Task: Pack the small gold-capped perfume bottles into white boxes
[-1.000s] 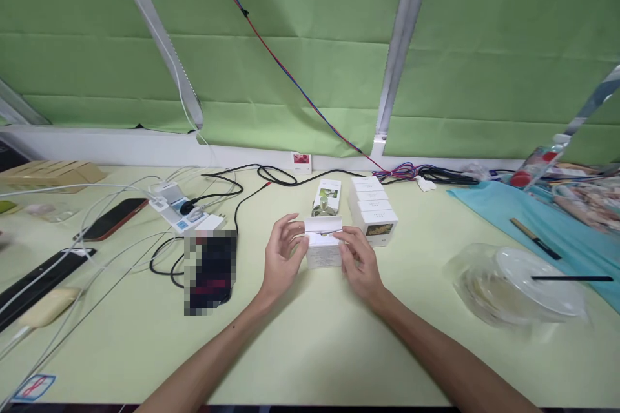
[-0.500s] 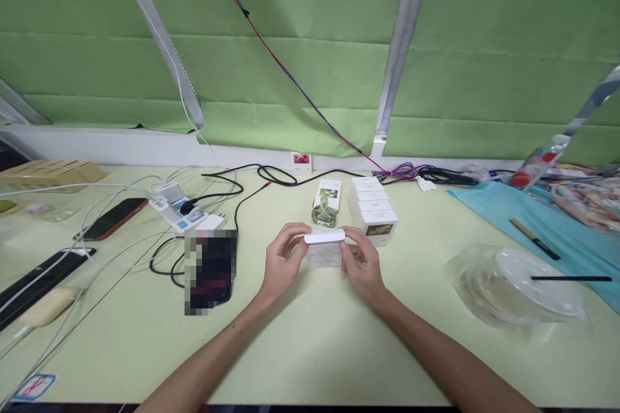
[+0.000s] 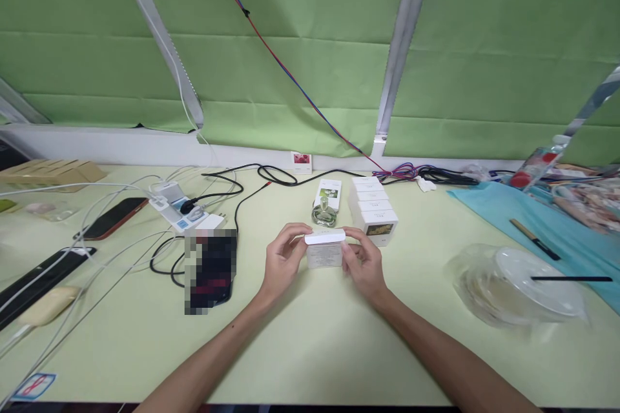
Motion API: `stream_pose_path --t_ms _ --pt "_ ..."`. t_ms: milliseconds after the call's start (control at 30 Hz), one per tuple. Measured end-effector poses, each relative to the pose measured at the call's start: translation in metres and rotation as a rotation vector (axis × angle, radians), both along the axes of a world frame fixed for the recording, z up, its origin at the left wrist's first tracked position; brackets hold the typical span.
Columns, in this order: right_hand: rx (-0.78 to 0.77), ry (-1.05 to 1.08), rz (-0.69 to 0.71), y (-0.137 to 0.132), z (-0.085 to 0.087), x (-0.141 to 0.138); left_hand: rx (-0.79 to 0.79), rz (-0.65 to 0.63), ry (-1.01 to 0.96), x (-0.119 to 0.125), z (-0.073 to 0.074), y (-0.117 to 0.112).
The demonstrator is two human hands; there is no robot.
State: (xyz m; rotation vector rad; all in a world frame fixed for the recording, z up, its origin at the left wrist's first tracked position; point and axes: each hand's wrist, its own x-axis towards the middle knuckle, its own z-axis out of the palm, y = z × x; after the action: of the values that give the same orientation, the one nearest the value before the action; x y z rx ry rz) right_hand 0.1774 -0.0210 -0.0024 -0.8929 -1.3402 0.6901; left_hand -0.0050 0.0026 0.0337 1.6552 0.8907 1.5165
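A small white box [image 3: 324, 251] stands on the pale green table [image 3: 310, 348] in front of me, its lid flap folded down flat. My left hand [image 3: 283, 261] grips the box's left side, with fingers curled over the top corner. My right hand [image 3: 363, 264] grips its right side, thumb on the top edge. Just behind the box stands a small glass perfume bottle [image 3: 324, 214]. A row of several matching white boxes [image 3: 374, 210] sits behind and to the right, and one more box [image 3: 328, 192] lies behind the bottle.
Left of my hands lie a dark blurred object [image 3: 210, 269], a power strip [image 3: 177, 210] with tangled cables, and a phone [image 3: 113, 218]. A clear plastic container [image 3: 518, 284] sits at the right before a blue cloth [image 3: 533, 226]. Green curtains hang behind.
The box's top flap stood open a second ago; it is now folded down shut. Both hands stayed on the box's sides, shifting slightly lower.
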Motion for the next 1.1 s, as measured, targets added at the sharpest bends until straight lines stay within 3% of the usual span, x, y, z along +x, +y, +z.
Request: stream_pose_path --t_ms 1100 --pt "-0.071 0.064 -0.118 0.0051 -0.0046 0.0007 0.015 -0.033 0.003 -0.0018 -0.0034 -0.0003"
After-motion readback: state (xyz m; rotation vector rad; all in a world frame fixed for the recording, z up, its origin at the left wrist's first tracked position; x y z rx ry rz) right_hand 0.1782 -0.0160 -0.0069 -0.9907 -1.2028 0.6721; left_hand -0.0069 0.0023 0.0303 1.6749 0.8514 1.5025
